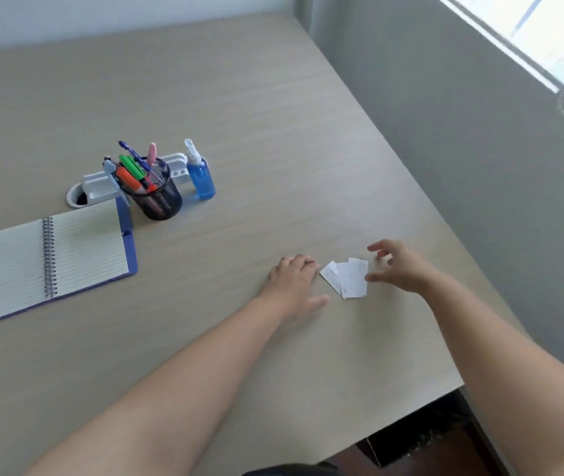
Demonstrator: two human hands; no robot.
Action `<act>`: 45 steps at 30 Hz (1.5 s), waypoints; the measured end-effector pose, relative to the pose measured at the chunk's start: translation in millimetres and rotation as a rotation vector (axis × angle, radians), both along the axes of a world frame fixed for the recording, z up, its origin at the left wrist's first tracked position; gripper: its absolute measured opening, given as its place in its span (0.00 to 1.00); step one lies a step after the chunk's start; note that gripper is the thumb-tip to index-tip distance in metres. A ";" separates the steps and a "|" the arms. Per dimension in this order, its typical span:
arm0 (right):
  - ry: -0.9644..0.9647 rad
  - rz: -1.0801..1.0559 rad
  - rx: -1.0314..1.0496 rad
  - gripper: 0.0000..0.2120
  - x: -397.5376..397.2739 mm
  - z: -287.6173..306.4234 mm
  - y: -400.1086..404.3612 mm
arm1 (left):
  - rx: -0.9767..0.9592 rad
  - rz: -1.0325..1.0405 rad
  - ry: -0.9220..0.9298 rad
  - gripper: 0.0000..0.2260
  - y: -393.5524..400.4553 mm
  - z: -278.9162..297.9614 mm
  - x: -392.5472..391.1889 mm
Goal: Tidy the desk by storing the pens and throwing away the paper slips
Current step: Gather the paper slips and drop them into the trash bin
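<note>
Several white paper slips (pixel 347 278) lie overlapped in a small fan on the desk (pixel 239 115), near its right edge. My left hand (pixel 296 283) rests palm down just left of the slips, fingertips at their edge, holding nothing. My right hand (pixel 400 267) hovers just right of the slips with fingers spread and curled, empty. A black mesh pen cup (pixel 158 197) at the back left holds several pens and highlighters (pixel 133 171) in green, orange, pink and blue.
An open spiral notebook (pixel 47 261) lies at the left. A blue spray bottle (pixel 201 176) and a white tray (pixel 96 187) stand beside the pen cup, by a cable hole (pixel 76 197). The desk's right edge meets a grey wall (pixel 479 149).
</note>
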State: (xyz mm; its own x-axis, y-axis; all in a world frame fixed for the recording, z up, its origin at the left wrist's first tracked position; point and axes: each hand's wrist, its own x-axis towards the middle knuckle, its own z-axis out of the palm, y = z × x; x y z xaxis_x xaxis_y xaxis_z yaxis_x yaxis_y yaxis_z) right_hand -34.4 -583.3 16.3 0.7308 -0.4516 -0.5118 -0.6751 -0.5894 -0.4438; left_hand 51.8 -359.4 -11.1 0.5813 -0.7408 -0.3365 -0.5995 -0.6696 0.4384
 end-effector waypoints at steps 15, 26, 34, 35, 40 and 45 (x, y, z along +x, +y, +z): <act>-0.007 0.245 -0.128 0.33 -2.2 -15.6 7.9 | 0.056 0.344 0.103 0.33 -78.0 4.3 -19.8; -0.066 0.349 0.011 0.31 4.7 -18.1 17.2 | 0.076 0.400 0.136 0.26 -72.9 4.7 -17.4; -0.261 -0.112 0.355 0.11 -44.0 -18.9 13.5 | -0.071 0.301 0.333 0.18 -58.4 10.9 -26.6; -0.294 -0.184 0.396 0.14 -55.3 -19.6 12.7 | -0.102 0.306 0.379 0.17 -58.3 11.6 -31.1; -0.513 -0.664 0.503 0.04 -140.8 -23.5 -0.2 | -0.220 0.322 0.546 0.09 -77.8 11.8 -69.2; -0.657 -1.351 0.462 0.07 -259.7 -45.1 -11.7 | -0.174 0.174 0.766 0.06 -121.0 10.5 -157.6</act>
State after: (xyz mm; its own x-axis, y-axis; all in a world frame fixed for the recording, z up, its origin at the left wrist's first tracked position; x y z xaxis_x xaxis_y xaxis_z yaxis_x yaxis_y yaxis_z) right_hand -294.2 -594.9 -28.8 0.0732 -0.8300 -0.5529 -0.1941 0.5320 -0.8242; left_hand -105.8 -480.4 -0.6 0.3476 -0.7392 -0.5768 0.0165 -0.6103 0.7920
